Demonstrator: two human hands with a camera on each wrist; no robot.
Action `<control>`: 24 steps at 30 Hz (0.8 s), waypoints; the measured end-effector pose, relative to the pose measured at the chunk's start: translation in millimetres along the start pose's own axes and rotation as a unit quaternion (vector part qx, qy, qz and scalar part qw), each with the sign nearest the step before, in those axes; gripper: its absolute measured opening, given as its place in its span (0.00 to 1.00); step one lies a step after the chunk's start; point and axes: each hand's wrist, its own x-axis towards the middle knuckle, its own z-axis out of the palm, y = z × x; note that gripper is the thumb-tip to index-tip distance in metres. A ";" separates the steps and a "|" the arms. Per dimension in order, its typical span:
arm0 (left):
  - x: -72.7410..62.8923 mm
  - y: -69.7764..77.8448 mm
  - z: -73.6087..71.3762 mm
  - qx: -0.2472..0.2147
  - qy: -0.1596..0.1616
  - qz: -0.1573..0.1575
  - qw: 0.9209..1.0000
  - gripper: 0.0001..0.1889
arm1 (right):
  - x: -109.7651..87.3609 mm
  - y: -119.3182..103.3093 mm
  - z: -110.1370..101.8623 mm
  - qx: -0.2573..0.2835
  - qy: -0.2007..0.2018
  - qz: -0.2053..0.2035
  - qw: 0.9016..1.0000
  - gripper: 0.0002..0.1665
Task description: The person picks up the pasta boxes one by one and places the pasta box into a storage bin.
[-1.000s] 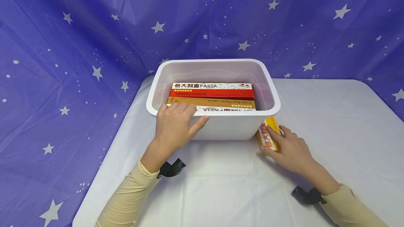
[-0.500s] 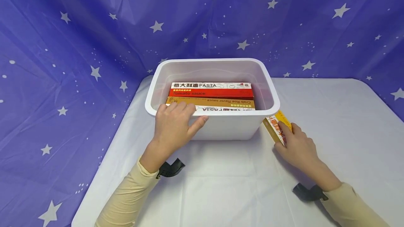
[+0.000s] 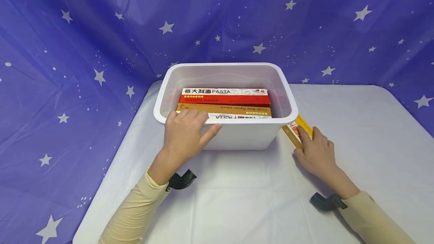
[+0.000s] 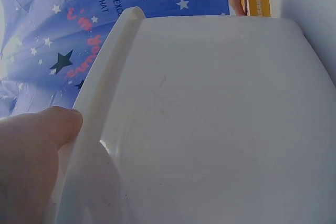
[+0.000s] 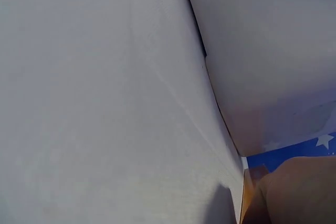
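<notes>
My left hand (image 3: 184, 134) grips the front rim of a white plastic bin (image 3: 237, 136), its fingertips hidden over the edge and its thumb along the outside. Inside, a red tomato sauce pasta box (image 3: 237, 99) lies behind a brown crab roe pasta box (image 3: 223, 109). To the right of the bin, my right hand (image 3: 317, 155) grips a yellow curry pasta box (image 3: 291, 136) by its near end. The bin's corner hides the far part of that box. In the right wrist view, only a sliver of the curry pasta box (image 5: 249, 182) shows beside the hand.
A white cloth (image 3: 234, 202) covers the table. Behind and to the left hangs a purple curtain (image 3: 217, 18) with stars, close to the bin's back. A dark wrist mount sits on each forearm, such as the left mount (image 3: 182, 180).
My right hand has moved right with the curry pasta box and turned it, so its near end points further right and its brown side shows. My left hand keeps its place on the rim.
</notes>
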 end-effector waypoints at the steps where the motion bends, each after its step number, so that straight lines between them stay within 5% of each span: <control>1: -0.2 -0.2 0.1 -0.001 -0.001 0.000 1.000 0.24 | 0.8 -0.5 0.0 -0.001 0.002 0.000 1.000 0.40; 24: -0.4 -0.9 0.7 -0.004 0.000 0.000 1.000 0.24 | 3.3 -1.9 2.3 -0.035 -0.026 0.010 0.999 0.39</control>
